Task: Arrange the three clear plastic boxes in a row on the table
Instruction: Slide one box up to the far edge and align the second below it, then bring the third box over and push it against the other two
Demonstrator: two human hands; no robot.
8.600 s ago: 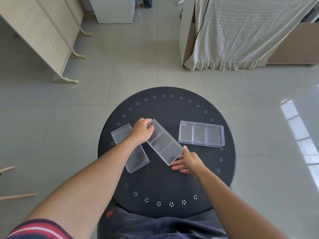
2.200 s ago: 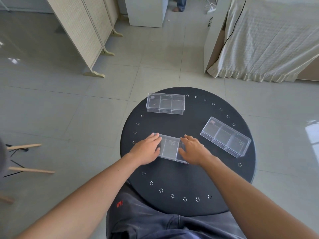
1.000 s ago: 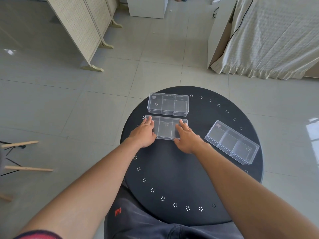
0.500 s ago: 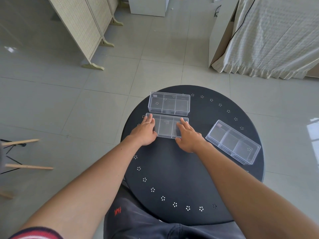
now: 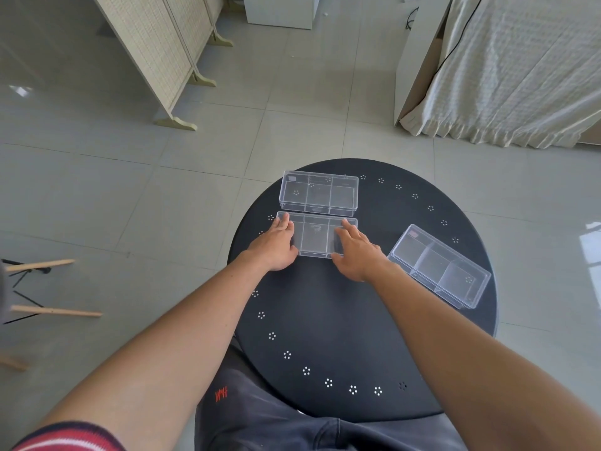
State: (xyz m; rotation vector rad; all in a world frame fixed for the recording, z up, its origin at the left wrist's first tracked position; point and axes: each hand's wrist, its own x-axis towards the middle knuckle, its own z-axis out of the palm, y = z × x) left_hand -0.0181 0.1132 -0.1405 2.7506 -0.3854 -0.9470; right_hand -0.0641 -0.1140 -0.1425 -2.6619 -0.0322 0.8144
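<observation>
The left hand lies flat over the left end of the middle clear box, fingers together and pressed down on its lid, thumb at the near edge; it is a flat hold, not a pinch. The right hand does the same at the right end, fingers slightly spread across the lid and palm trailing onto the black round table. That box sits between the two palms, its centre compartment bare, its far long side just beside and parallel to the far clear box, with only a thin gap between them. Whether they touch I cannot tell.

The risk, as I judge it, is in pushing on: smooth plastic on a smooth tabletop slides readily, so uneven pressure from either palm could skew the middle box or nudge the far one toward the table's far rim, which is near.

To the right, the third clear box lies askew, well apart from the pair and close to the table's right edge. A careless grab there could tip it off.
</observation>
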